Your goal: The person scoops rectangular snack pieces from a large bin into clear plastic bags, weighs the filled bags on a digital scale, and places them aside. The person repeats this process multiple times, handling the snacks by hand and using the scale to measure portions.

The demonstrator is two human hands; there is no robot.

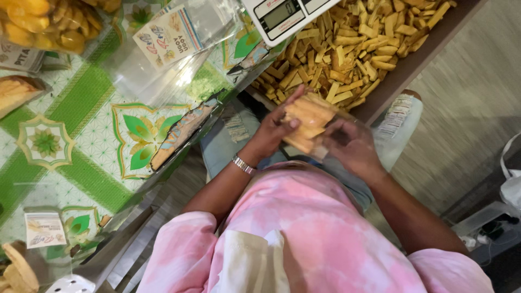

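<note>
Both my hands hold a small clear bag of pale yellow snack sticks [306, 120] over my lap. My left hand [273, 130], with a metal bracelet on its wrist, grips the bag's left side with the fingers up along it. My right hand [351, 144] closes on the bag's right side, where the clear plastic sticks out. Just beyond the bag lies a big heap of loose yellow snack sticks [353, 43] on a dark tray [412, 65].
A white digital scale [282, 16] sits at the heap's edge. A table under a green patterned cloth [81, 108] carries empty labelled clear bags [171, 40], filled bags of yellow chips [49, 21] and another labelled bag [46, 230]. A grey floor [467, 97] lies to the right.
</note>
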